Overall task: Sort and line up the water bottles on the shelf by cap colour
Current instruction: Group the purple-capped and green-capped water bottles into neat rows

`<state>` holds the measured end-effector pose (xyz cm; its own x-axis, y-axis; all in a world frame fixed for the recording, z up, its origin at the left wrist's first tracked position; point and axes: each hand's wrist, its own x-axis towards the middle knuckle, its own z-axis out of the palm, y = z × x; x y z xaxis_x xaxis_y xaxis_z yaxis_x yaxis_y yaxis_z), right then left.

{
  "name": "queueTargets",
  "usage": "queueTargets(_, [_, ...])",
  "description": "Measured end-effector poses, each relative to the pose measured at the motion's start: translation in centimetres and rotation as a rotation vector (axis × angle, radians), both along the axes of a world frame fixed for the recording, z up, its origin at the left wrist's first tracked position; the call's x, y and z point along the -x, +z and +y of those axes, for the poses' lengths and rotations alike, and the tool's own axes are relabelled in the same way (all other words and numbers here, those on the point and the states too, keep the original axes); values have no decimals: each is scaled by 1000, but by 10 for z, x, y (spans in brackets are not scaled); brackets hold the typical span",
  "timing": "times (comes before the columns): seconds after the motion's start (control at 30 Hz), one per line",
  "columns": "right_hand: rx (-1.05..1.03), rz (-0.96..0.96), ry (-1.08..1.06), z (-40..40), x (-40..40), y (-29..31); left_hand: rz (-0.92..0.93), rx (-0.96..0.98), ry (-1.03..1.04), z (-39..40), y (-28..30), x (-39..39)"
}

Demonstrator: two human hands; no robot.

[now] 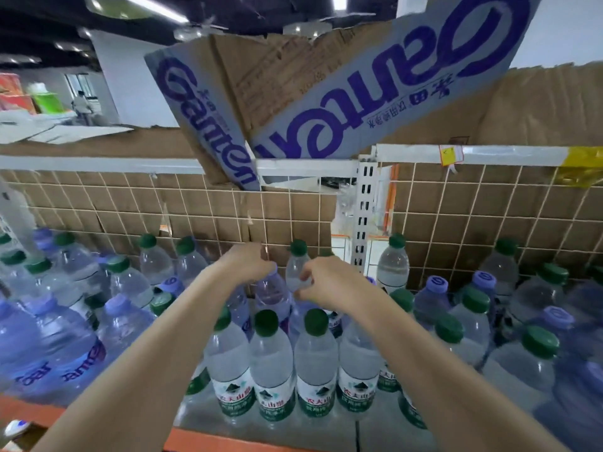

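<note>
Many clear water bottles stand on the shelf (277,429), some with green caps, some with purple caps. My left hand (248,264) is closed over the top of a purple-tinted bottle (272,293) in the middle, hiding its cap. My right hand (326,282) pinches the shoulder of a green-capped bottle (297,256) just behind. A row of green-capped bottles (315,322) with green-and-white labels stands in front, between my forearms. Purple-capped bottles (437,285) mix with green ones on both sides.
Large purple-tinted bottles (49,347) crowd the front left. Behind the bottles a wire grid backed with cardboard (456,207) closes the shelf. A slotted white upright (363,203) stands right of centre. Torn printed cardboard (326,93) hangs overhead. The shelf's orange front edge (195,442) runs below.
</note>
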<state>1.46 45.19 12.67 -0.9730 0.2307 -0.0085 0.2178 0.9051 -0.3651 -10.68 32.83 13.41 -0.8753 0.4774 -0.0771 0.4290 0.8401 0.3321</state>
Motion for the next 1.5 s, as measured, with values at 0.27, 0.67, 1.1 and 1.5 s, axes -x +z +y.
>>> queueTargets(0.27, [-36,-214,16,1,20,-11,-48,193,-138,26,-28,20])
queueTargets(0.67, [143,179,-69,4,0,16,99,153,-106,20,4,6])
queueTargets(1.1, [320,1035,-401,50,-89,83,655,-680,80,32,110,-88])
queueTargets(1.5, [263,1292,-440,176,-250,114,694,-1012,106,170,132,-254])
